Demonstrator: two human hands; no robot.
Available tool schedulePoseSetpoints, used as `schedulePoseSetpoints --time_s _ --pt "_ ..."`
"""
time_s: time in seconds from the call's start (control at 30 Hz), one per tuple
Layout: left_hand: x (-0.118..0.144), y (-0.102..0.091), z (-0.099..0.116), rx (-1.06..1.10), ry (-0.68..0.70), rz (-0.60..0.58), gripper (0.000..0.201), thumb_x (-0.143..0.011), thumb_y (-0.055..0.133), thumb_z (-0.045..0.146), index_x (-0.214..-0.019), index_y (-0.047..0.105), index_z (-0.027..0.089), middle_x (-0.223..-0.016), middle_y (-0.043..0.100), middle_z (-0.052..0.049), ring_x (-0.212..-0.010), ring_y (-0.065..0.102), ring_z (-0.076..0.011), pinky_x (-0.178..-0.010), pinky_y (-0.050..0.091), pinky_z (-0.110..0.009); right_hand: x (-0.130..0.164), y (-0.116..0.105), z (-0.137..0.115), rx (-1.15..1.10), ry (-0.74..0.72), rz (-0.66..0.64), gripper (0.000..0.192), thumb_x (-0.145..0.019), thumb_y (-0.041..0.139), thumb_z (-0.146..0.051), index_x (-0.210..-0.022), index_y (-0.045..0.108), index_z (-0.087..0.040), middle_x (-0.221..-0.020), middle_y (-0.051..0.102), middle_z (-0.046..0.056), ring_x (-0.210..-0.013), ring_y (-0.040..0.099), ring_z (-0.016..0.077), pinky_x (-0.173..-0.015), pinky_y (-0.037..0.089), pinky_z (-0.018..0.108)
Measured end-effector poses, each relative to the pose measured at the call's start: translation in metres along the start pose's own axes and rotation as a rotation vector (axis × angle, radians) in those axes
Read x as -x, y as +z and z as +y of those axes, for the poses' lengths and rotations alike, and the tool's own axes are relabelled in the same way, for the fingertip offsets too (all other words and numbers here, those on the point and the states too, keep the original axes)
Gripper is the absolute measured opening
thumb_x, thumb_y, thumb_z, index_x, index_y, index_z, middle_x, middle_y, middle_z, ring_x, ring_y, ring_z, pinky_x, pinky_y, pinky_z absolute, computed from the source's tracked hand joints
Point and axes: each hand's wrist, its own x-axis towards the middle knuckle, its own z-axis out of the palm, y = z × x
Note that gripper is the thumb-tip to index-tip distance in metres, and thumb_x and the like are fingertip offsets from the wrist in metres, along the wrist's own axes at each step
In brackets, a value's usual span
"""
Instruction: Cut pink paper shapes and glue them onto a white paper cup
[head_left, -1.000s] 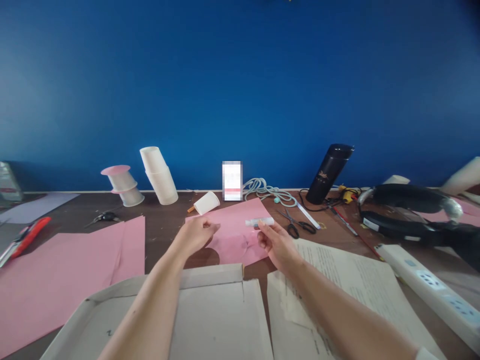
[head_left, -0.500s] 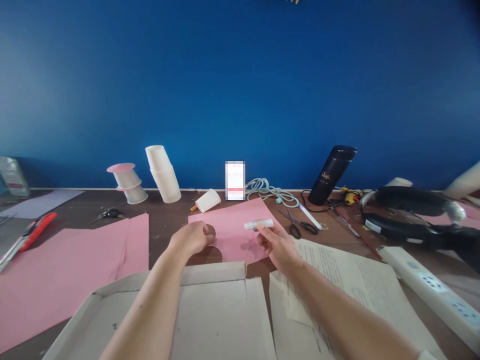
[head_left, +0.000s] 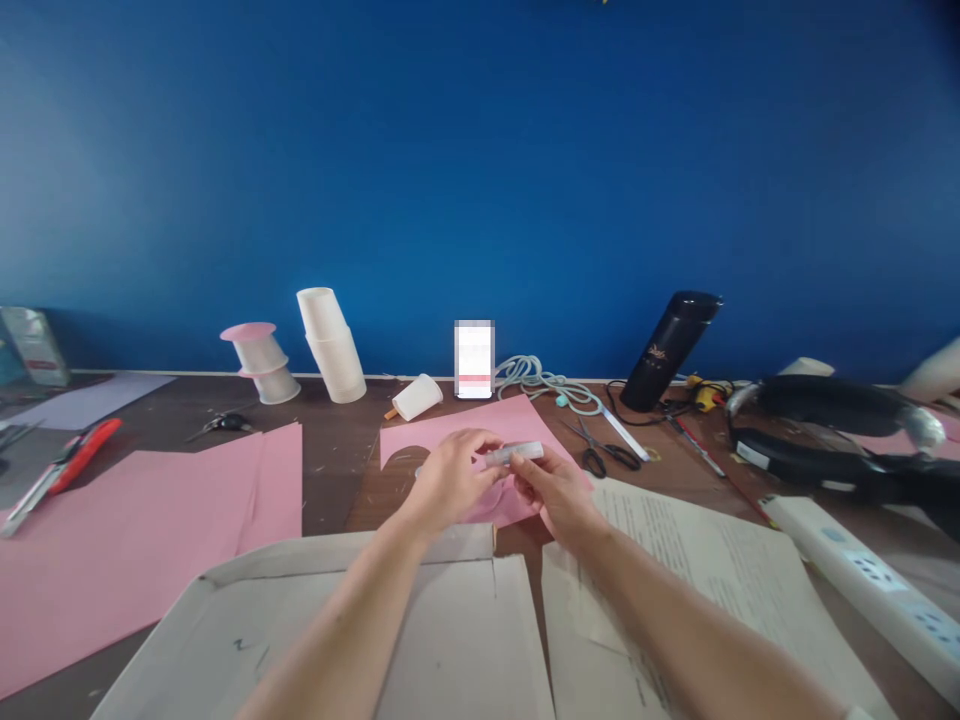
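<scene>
Both my hands meet at a small white glue stick (head_left: 527, 451), held level above a sheet of pink paper (head_left: 450, 423). My right hand (head_left: 553, 487) pinches its right part between thumb and fingers. My left hand (head_left: 455, 472) closes on its left end, and its fingers partly hide that end. The pink sheet has a curved cut-out on its left side. Scissors with black handles (head_left: 611, 452) lie just right of the sheet, and a tipped white paper cup (head_left: 418, 397) lies behind it.
Near me are a grey-white cardboard box piece (head_left: 457, 620) and printed papers (head_left: 697, 550). Pink sheets (head_left: 142, 540) and a red cutter knife (head_left: 79, 460) lie left. Stacked cups (head_left: 334, 350), a phone (head_left: 474, 360), a black flask (head_left: 670, 350) and a power strip (head_left: 862, 580) surround the area.
My left hand has moved right from the paper's cut-out edge to the left end of the glue stick. My right hand still holds the glue stick in nearly the same place.
</scene>
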Motion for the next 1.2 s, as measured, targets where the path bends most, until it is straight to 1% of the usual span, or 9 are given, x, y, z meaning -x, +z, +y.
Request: schedulePoseSetpoints --time_s 0.1,0.3,0.43,0.53,0.7,0.83,0.97,1.07,1.2 --pt "0.0 0.001 -0.001 0.005 -0.06 -0.004 0.022 -0.078 0.057 0.033 -0.097 0.064 0.025 -0.096 0.067 -0.002 -0.086 0.061 -0.0182 -0.074 0.048 -0.029 0.001 0.001 -0.001 0.054 0.017 -0.007 0.025 -0.074 0.067 -0.042 -0.082 0.063 -0.019 -0.056 0.048 -0.004 -0.047 0.038 0.0076 -0.044 0.024 0.022" --pt "-0.003 0.0 -0.01 -0.036 -0.064 0.044 0.02 -0.077 0.059 0.034 -0.093 0.064 0.025 -0.092 0.068 -0.001 -0.083 0.061 -0.0175 -0.074 0.047 -0.029 0.003 0.001 -0.008 -0.028 0.025 0.075 0.043 -0.075 0.064 -0.046 -0.11 0.06 -0.023 -0.065 0.052 -0.002 -0.058 0.047 0.0109 -0.048 0.032 0.022" --pt "-0.003 0.0 -0.011 -0.058 -0.062 0.03 0.021 -0.078 0.058 0.036 -0.095 0.064 0.025 -0.094 0.068 -0.001 -0.085 0.061 -0.0191 -0.075 0.047 -0.031 0.002 -0.002 -0.009 -0.051 0.01 0.112 0.041 -0.074 0.063 -0.046 -0.109 0.064 -0.023 -0.07 0.055 0.0 -0.063 0.049 0.0123 -0.05 0.034 0.022" --pt "-0.003 0.0 -0.009 -0.094 -0.072 0.025 0.02 -0.078 0.057 0.035 -0.094 0.064 0.024 -0.095 0.068 -0.002 -0.086 0.061 -0.0198 -0.074 0.048 -0.031 -0.001 -0.004 -0.007 0.006 -0.003 0.113 0.042 -0.073 0.064 -0.046 -0.107 0.066 -0.021 -0.065 0.054 0.0 -0.059 0.048 0.0121 -0.049 0.034 0.023" --pt "-0.003 0.002 -0.009 -0.18 0.02 0.077 0.016 -0.076 0.062 0.03 -0.09 0.064 0.023 -0.094 0.068 -0.002 -0.09 0.06 -0.0203 -0.079 0.046 -0.033 -0.006 -0.01 -0.007 0.118 -0.045 0.135 0.039 -0.072 0.065 -0.046 -0.101 0.069 -0.02 -0.053 0.048 -0.004 -0.049 0.041 0.0095 -0.047 0.032 0.023" --pt "-0.002 0.005 -0.01 -0.188 0.082 0.099 0.015 -0.078 0.061 0.031 -0.089 0.063 0.021 -0.094 0.067 -0.004 -0.092 0.058 -0.0213 -0.081 0.045 -0.035 -0.005 -0.012 -0.011 0.285 -0.074 0.157 0.038 -0.074 0.062 -0.05 -0.095 0.068 -0.018 -0.046 0.046 -0.005 -0.043 0.04 0.0098 -0.044 0.03 0.024" --pt "-0.002 0.006 -0.01 -0.184 0.121 0.101 0.012 -0.078 0.061 0.028 -0.088 0.062 0.021 -0.093 0.066 -0.003 -0.091 0.058 -0.0203 -0.081 0.045 -0.035 -0.003 -0.011 -0.013 0.454 -0.083 0.196 0.038 -0.076 0.057 -0.056 -0.069 0.06 -0.019 -0.043 0.046 -0.005 -0.038 0.039 0.0101 -0.041 0.03 0.024" --pt "-0.002 0.007 -0.007 -0.17 0.137 0.105 0.012 -0.078 0.061 0.027 -0.088 0.061 0.021 -0.093 0.066 -0.003 -0.092 0.058 -0.0203 -0.083 0.045 -0.035 -0.003 -0.012 -0.014 0.625 -0.168 0.214 0.043 -0.079 0.051 -0.058 -0.058 0.05 -0.021 -0.043 0.044 -0.005 -0.041 0.04 0.0108 -0.044 0.029 0.025" --pt "-0.001 0.01 -0.003 -0.135 0.136 0.084 0.011 -0.079 0.06 0.027 -0.088 0.062 0.022 -0.093 0.066 -0.003 -0.093 0.058 -0.0205 -0.084 0.045 -0.035 -0.002 -0.016 -0.015 0.778 -0.283 0.265 0.048 -0.086 0.041 -0.057 -0.055 0.049 -0.02 -0.048 0.047 -0.002 -0.049 0.045 0.0128 -0.051 0.031 0.027"
